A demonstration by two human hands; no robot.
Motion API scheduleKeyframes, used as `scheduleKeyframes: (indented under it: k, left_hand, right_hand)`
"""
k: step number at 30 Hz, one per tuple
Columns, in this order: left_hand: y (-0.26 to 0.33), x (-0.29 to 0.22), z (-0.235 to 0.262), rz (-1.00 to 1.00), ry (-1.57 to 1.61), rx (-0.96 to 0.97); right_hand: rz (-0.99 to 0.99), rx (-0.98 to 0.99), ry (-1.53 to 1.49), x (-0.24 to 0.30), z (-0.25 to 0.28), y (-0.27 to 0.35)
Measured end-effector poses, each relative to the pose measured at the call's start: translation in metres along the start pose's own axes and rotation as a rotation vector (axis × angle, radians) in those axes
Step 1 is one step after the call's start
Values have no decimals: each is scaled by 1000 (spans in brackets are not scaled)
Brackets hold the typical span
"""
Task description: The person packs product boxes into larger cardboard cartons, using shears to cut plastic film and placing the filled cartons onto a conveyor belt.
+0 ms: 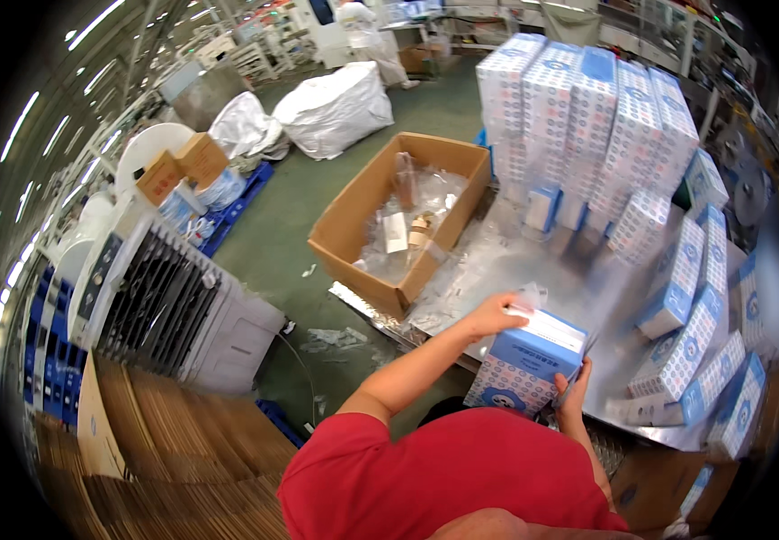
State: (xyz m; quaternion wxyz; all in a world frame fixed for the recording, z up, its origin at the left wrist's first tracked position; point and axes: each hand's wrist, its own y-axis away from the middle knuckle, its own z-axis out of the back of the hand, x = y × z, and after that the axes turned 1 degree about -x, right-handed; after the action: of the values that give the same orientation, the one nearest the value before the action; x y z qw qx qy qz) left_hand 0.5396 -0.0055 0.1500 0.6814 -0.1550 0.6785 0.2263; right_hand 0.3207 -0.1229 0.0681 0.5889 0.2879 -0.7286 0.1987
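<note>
A blue-and-white patterned carton (524, 358) is tilted against my front, at the near edge of the metal table. My right hand (573, 392) grips its right side, with fingers and thumb around the edge. At the carton's top left corner my left hand (500, 317) is closed, pinching a bit of clear plastic film (533, 293). The film's full extent is hard to make out. The carton's underside is hidden by my red shirt.
Similar cartons stand in a tall row (578, 117) at the table's back; several more lean at the right (677, 351). Left of the metal table (506, 252) is an open cardboard box (362, 274) of plastic scraps. An air cooler (192, 315) and flattened cardboard (174, 432) are at left.
</note>
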Motion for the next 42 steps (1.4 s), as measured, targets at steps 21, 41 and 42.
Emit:
scheduleKeyframes:
  k: [21,41,42]
  left_hand:
    - [-42,-77,31,-435,-498,500]
    - [74,28,89,12,-986,444]
    - [73,52,59,28,-616,332]
  right_hand:
    - [158,1044,1240,175,-74,-89]
    - [7,-48,442,108,65,34]
    - [-117,-44,500,94,54,48]
